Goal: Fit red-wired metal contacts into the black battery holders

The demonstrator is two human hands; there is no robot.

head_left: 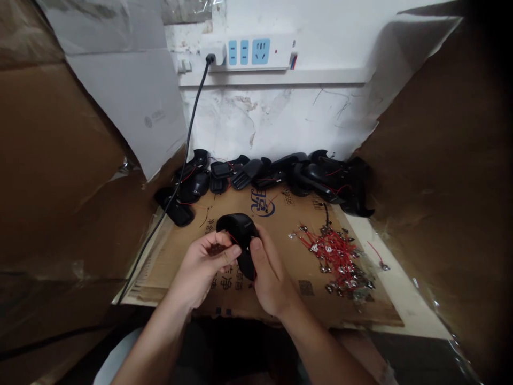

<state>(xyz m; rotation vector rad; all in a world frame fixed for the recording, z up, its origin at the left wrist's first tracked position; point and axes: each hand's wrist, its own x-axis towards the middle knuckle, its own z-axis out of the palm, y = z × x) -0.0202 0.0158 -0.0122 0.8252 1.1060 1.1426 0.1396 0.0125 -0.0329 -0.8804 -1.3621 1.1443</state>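
Note:
In the middle of the head view, a curved black plastic housing is held tilted above the cardboard. My right hand is closed around its right side, with the thumb pressed on the inner face. At the housing's left edge, my left hand makes a pinch with thumb and index finger. A short red wire shows at those fingertips; its far end is hidden. On the right lies a heap of red wires with small round metal parts, apart from both hands.
Several similar black housings lie in a row along the wall. A black power cord drops from a power strip across the left side. Cardboard walls stand left and right. Flattened cardboard covers the worktop.

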